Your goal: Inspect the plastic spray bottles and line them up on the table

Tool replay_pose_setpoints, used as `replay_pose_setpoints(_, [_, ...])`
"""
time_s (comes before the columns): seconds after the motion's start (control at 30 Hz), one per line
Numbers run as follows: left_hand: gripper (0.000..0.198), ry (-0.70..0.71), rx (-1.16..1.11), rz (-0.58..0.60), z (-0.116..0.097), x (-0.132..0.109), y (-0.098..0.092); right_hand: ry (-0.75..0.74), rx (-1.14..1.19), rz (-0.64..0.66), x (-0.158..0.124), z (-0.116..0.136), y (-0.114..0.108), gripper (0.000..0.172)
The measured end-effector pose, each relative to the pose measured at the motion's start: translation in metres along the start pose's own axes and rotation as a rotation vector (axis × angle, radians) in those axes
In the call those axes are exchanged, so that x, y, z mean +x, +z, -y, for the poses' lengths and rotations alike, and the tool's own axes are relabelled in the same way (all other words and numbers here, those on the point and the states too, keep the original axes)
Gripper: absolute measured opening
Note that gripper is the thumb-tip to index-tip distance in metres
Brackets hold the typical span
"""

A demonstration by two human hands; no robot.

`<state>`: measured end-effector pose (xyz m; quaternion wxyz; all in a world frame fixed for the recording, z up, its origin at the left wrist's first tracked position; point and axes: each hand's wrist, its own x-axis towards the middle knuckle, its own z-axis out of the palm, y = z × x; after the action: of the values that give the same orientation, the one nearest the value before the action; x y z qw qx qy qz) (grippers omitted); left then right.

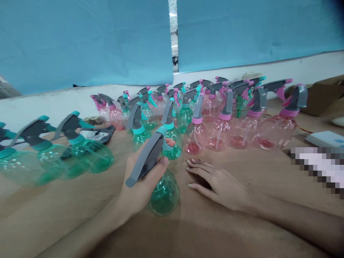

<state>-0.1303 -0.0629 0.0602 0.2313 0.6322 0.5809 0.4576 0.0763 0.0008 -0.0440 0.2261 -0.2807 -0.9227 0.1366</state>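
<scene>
My left hand (pixel 142 182) is wrapped round the neck of a green spray bottle (pixel 164 195) with a grey and teal trigger head. The bottle is tilted a little, its nozzle facing away from me, and my fingers partly hide its collar. My right hand (pixel 217 181) rests palm down on the wooden table (pixel 204 233), fingers stretched out and holding nothing. Just beyond its fingertips stands a pink spray bottle (pixel 195 139). Another green spray bottle (pixel 172 141) stands right behind the held one.
Several green spray bottles (pixel 92 157) line the left side. Several pink spray bottles (pixel 276 130) stand to the right, with mixed ones behind. A dark packet (pixel 100 136) lies at left. At right are a cardboard box (pixel 319 95) and a white device (pixel 326 139). Blue sheeting (pixel 88 43) covers the wall.
</scene>
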Motion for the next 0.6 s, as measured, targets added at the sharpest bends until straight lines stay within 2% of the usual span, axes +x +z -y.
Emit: replay_pose_setpoints(0.6, [0.014,-0.031,-0.031,0.039,0.0018,-0.0017,-0.0023,0.002,0.018,0.004,-0.0003,-0.0012,0.0008,0.046])
